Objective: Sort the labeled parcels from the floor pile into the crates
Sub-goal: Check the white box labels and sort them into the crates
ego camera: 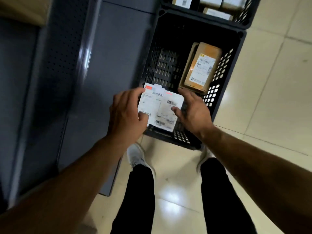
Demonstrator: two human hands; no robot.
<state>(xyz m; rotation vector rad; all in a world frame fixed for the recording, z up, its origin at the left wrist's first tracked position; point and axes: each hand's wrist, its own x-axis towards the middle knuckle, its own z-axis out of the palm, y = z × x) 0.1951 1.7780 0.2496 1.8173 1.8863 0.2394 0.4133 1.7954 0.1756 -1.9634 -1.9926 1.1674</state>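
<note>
Here we stand over the crate [240, 48] with the parcels [157, 107] held flat above its near left corner, labels up, presumably so we can read them before letting go. They look like two thin white packets, the right one overlapping the left, though blur makes that hard to confirm.

Our left hand [126, 114] grips their left edge, fingers curled round it and the thumb pressed on a barcode, so this hand bears the weight. Our right hand [192, 108] is not clamped on anything. Its fingers lie fairly straight past the right edge and only the thumb rests on the label face, which we read as steadying or levelling the packets.

Inside the crate a brown box [200, 66] lies against the far right wall, leaving the left half of the perforated bottom bare. That probably explains why we hold the parcels to the left, where they can drop flat beside the box and not on top of it.

A far crate [245, 22] touches this one and already holds several cartons. A grey cabinet [109, 48] stands on the left, close against the crates. The floor pile is out of view, so we cannot judge how much sorting remains.
</note>
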